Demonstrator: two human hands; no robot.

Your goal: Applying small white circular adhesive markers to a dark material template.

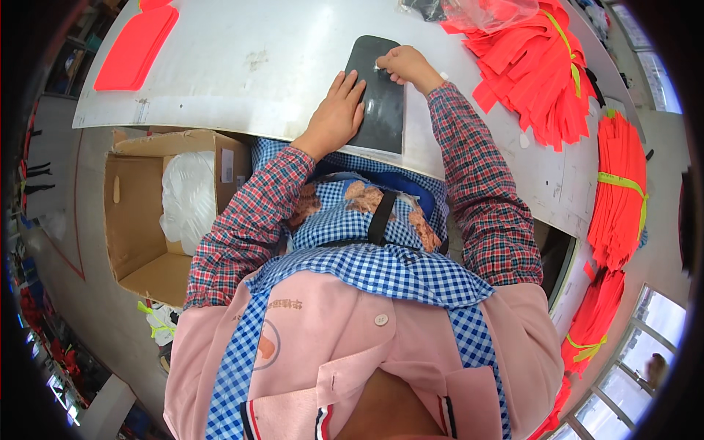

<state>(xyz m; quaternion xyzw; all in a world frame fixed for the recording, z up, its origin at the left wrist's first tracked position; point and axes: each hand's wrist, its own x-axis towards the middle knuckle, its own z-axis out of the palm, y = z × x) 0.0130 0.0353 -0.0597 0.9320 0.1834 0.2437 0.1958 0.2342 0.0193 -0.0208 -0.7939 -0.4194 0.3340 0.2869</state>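
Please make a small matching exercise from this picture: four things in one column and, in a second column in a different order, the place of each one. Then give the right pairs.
Things:
1. dark flat piece
2. cardboard box
3. orange strips
4. flat orange sheet

Places:
A. on the floor at the person's left, open, with white plastic inside
B. on the far left part of the table
C. under the left hand and right hand, at the table's near edge
D. piled on the right part of the table

Pairs: 1-C, 2-A, 3-D, 4-B
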